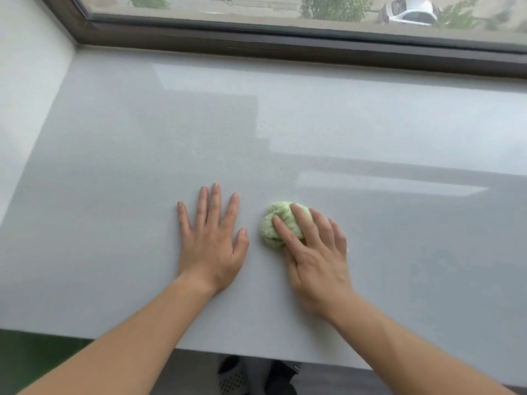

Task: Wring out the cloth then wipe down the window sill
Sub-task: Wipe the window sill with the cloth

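On the grey window sill (114, 195) the left hand (209, 243) lies flat with fingers spread, and the right hand (313, 258) presses the balled cloth (271, 226) with straight fingers; wiping seems the step now, and it needs long strokes next.

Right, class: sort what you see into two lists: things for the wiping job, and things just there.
For the job: green cloth, window sill, right hand pressing the cloth, left hand flat on the sill.
Just there: window frame, car outside, footwear below.
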The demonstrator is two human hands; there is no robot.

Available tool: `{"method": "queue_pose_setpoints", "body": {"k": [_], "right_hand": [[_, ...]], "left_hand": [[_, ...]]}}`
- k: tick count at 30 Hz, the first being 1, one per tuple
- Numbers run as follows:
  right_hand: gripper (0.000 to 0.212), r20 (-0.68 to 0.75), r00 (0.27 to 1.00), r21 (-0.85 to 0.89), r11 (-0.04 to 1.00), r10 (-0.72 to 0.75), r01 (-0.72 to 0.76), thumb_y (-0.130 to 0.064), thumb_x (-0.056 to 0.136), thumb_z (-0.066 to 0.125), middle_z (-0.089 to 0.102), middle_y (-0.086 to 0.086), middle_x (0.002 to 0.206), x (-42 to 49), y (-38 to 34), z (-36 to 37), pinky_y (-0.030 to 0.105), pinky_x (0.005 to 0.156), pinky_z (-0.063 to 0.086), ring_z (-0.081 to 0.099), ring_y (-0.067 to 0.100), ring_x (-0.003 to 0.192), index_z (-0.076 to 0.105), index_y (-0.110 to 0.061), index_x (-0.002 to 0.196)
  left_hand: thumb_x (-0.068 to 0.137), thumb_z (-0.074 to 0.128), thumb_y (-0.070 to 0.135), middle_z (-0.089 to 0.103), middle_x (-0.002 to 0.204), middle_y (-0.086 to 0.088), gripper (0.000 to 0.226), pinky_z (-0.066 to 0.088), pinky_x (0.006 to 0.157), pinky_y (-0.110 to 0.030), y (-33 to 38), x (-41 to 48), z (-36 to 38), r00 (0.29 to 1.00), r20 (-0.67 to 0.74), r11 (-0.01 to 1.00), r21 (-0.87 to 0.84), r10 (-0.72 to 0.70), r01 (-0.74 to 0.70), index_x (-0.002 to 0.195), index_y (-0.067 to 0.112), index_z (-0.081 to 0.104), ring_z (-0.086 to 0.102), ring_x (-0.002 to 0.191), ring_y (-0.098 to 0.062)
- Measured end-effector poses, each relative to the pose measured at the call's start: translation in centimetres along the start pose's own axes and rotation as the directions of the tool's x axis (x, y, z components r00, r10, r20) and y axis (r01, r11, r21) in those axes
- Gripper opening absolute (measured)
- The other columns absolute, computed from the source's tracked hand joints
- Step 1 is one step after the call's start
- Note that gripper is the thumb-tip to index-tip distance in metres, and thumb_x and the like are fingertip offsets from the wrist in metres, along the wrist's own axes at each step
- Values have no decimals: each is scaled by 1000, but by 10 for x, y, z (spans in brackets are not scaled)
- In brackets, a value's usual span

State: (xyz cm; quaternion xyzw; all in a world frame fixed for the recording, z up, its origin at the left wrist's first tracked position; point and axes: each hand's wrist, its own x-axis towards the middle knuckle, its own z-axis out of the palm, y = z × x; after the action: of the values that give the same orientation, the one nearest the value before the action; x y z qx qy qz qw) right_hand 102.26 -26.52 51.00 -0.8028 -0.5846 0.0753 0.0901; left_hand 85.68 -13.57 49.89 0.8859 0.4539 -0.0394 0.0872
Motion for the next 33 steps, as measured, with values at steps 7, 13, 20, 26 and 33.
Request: {"method": "queue_pose_setpoints", "body": {"k": [7,13,20,26,33], "right_hand": [[51,24,918,91,913,396,-397,-35,100,34,11,-12,161,30,36,-13,42,117,4,9,22,147,22,-51,147],[61,-34,995,5,996,95,-94,-29,88,54,30,-2,157,-63,-45,7,50,114,20,29,31,141,38,-40,146],[54,-57,939,51,940,341,-338,-36,92,42,29,-4,157,-55,-12,4,46,112,17,26,29,140,36,-44,146],[61,-38,999,0,1000,25,-25,-29,88,55,32,-2,156,-132,-74,19,51,113,23,30,32,140,37,-40,146],[51,-102,910,58,916,401,-397,-36,95,40,31,-3,155,-117,7,2,47,109,20,30,31,138,36,-44,144]], "left_hand": [[92,7,56,-13,166,-8,72,-10,118,-61,0,0,-3,999,37,999,32,-16,15,158,27,0,-18,152,-24],[92,7,57,-13,166,-9,73,-12,117,-62,-3,1,-4,999,47,1000,4,4,-4,158,28,1,-19,151,-24],[94,26,57,1,167,-6,63,-16,116,-59,-9,-6,-3,997,-15,982,-173,72,-74,152,34,31,-10,153,-21],[93,29,57,4,167,-6,63,-12,118,-60,-6,-8,-2,994,-39,987,-115,106,-110,152,32,31,-6,153,-22],[96,31,54,7,167,-2,60,-11,119,-58,-5,-10,-4,994,-20,989,-103,107,-108,152,34,30,-5,153,-20]]}}
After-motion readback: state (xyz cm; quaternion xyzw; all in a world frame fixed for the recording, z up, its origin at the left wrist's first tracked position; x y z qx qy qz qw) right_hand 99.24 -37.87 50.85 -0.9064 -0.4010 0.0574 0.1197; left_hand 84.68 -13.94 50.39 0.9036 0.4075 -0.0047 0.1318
